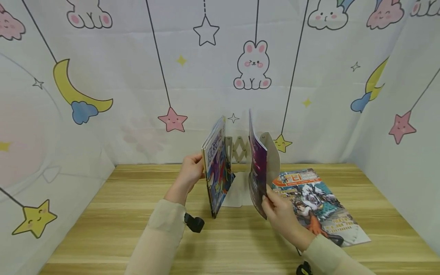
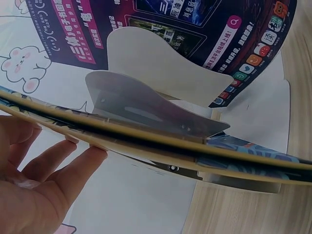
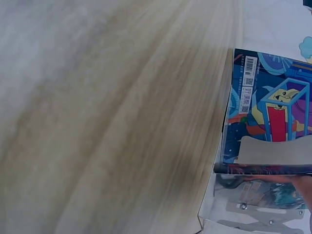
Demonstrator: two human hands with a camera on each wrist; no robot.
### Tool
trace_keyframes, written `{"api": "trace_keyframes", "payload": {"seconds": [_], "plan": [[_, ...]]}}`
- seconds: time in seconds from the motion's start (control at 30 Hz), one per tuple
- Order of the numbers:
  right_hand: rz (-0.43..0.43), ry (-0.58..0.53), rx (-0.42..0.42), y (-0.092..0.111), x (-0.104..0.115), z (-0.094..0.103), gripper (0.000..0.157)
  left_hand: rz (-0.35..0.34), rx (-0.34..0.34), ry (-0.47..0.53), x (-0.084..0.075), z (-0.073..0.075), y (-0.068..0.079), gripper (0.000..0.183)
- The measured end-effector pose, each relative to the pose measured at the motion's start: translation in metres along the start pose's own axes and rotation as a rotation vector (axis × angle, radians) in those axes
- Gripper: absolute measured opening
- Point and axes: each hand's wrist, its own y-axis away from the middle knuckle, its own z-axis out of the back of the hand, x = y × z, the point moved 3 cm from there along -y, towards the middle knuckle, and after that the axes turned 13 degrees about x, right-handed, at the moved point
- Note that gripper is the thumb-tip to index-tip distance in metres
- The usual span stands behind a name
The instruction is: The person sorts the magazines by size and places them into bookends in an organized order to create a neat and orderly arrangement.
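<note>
Standing upright on the left are magazines (image 1: 219, 168) with colourful covers; in the left wrist view their edges (image 2: 146, 136) run side by side with a dark gap between. My left hand (image 1: 190, 173) touches their outer face with fairly straight fingers. To the right, a dark purple magazine (image 1: 258, 172) stands on edge and slightly curved. My right hand (image 1: 282, 214) pinches its near lower edge. A pale metal bookend with folding crossed links (image 1: 239, 149) stands around and between them; its plates (image 2: 161, 63) show in the left wrist view. Only a sliver of the right hand (image 3: 303, 190) shows in the right wrist view.
Another magazine (image 1: 319, 208) lies flat on the wooden table (image 1: 137, 225) at the right, partly behind the right hand. A white cloth backdrop (image 1: 137, 76) with cartoon rabbits, stars and moons rises behind and at both sides.
</note>
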Motion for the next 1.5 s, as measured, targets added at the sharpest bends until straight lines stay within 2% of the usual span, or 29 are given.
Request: {"api": "trace_keyframes", "payload": {"seconds": [0.27, 0.5, 0.67, 0.8, 1.03, 1.5], "plan": [[-0.085, -0.067, 0.101, 0.000, 0.003, 0.000, 0.047, 0.005, -0.003, 0.003, -0.003, 0.000, 0.001, 0.032], [-0.133, -0.120, 0.138, 0.000, 0.006, -0.005, 0.050, 0.009, -0.001, -0.007, -0.003, 0.000, 0.001, 0.033], [-0.171, -0.160, 0.197, -0.003, 0.009, -0.006, 0.051, 0.008, 0.000, 0.002, -0.003, 0.000, 0.002, 0.033], [-0.207, -0.132, 0.233, -0.006, 0.011, -0.007, 0.053, 0.004, 0.001, 0.000, -0.002, 0.001, 0.002, 0.032], [-0.255, -0.085, 0.241, -0.007, 0.015, -0.006, 0.055, 0.018, -0.003, -0.007, -0.002, 0.000, 0.001, 0.031], [-0.252, -0.054, 0.251, -0.006, 0.016, -0.006, 0.059, 0.014, 0.006, -0.003, -0.001, 0.001, 0.000, 0.033]]}}
